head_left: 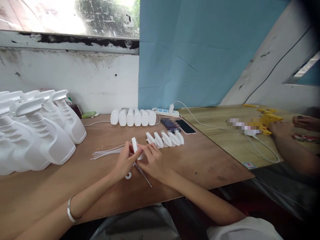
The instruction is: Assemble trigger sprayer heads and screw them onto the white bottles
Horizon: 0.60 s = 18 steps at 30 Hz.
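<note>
A white plastic spray-head piece (pixel 134 144) is held up over the brown table between my two hands. My left hand (pixel 126 159) grips it from the left, thumb and fingers closed round its lower part. From the right, my right hand (pixel 153 160) pinches the same piece, with its fingertips close to my left thumb. Just below my hands lies a thin metal pointed tool (pixel 145 176), its upper end partly hidden. Beside it is a small white ring (pixel 128 175). Several thin white tubes (pixel 106 153) lie left of my hands. Several white curved plastic pieces (pixel 165 139) stand in a row behind my right hand.
White spray bottles (pixel 56 140) crowd the left side. White rounded parts (pixel 133 117) line the back near a power strip (pixel 166 112). A phone (pixel 186 126) lies at the table's right. Another person's hand (pixel 281 128) is over yellow items on the adjoining table (pixel 220 143).
</note>
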Each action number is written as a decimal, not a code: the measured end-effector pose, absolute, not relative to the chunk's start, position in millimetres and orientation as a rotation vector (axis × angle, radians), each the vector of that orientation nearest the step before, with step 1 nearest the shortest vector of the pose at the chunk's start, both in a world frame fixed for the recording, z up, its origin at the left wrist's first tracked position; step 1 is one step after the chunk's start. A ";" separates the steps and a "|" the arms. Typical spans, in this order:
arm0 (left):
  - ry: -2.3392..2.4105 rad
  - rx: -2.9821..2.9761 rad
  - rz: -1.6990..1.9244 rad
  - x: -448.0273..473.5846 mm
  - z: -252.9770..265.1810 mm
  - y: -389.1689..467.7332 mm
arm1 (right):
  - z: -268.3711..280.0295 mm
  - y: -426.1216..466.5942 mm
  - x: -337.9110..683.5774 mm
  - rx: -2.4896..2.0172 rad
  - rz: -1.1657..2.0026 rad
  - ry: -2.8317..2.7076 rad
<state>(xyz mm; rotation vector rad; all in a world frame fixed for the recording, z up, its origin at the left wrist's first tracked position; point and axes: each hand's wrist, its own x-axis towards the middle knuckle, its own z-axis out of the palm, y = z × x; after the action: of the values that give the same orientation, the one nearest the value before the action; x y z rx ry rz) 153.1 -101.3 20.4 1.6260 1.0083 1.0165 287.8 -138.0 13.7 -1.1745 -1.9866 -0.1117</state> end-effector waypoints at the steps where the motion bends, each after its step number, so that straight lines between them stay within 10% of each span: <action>1: 0.974 1.665 1.004 153.6 22.2 -104.1 | 14.1 -139.9 288.9 -1.178 -0.120 -1.953; 18: 1.422 2.760 0.238 53.1 -8.8 -21.1 | 8.6 -122.7 489.5 -1.660 0.285 -1.019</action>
<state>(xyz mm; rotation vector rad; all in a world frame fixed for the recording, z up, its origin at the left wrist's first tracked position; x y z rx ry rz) 53.1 -21.1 -8.8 2.7599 1.4218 0.2378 489.5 -122.7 8.6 -1.6600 -1.0190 0.2846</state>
